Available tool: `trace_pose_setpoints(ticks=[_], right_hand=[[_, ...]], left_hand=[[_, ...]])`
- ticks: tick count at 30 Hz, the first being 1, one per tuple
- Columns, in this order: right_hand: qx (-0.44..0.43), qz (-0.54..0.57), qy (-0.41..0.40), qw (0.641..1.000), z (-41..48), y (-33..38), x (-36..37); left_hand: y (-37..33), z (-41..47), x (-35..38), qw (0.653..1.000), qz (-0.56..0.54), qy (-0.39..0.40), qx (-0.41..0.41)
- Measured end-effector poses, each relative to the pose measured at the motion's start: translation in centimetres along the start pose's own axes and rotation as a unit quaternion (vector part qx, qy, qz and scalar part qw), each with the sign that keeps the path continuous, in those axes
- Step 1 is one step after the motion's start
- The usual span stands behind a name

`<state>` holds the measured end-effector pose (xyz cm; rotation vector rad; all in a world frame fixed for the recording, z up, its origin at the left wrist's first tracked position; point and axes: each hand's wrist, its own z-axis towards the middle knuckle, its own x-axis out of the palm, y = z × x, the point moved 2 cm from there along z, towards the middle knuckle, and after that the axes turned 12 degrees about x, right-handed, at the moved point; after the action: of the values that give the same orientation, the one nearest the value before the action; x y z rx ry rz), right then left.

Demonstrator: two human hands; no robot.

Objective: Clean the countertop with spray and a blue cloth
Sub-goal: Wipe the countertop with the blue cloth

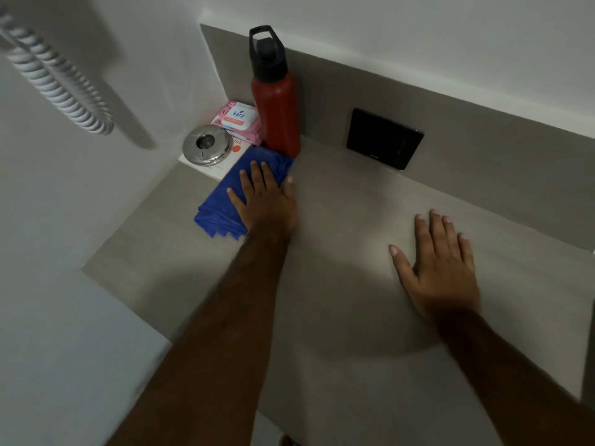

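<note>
A folded blue cloth lies on the grey countertop near its far left corner. My left hand presses flat on top of the cloth, fingers spread, covering its right half. My right hand rests flat on the bare countertop to the right, fingers apart, holding nothing. No spray bottle is in view.
A red water bottle with a black cap stands in the back corner, just beyond the cloth. Beside it are a pink wipes pack, a round steel tin on a white book, and a black wall plate. A coiled white cord hangs at the left.
</note>
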<state>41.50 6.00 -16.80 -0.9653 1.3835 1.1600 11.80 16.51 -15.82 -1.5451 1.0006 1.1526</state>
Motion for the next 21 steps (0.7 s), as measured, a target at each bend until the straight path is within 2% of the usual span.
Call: trace_pose_setpoints(ticks=[5, 9, 12, 21], right_hand=[[0.001, -0.002, -0.006, 1.0, 0.0, 0.0, 0.2], [0.003, 0.001, -0.007, 1.0, -0.1, 0.0, 0.0], [0.003, -0.001, -0.003, 1.0, 0.0, 0.1, -0.2], [-0.003, -0.002, 0.013, 1.0, 0.0, 0.0, -0.4]], left_hand=[[-1.5, -2.3, 0.2, 1.0, -0.017, 0.006, -0.008], [-2.8, -10.3, 1.4, 0.998, -0.006, 0.006, 0.056], [-0.9, -14.0, 2.0, 0.997, 0.011, 0.021, 0.075], [14.4, -7.4, -1.7, 0.997, 0.028, -0.028, -0.064]])
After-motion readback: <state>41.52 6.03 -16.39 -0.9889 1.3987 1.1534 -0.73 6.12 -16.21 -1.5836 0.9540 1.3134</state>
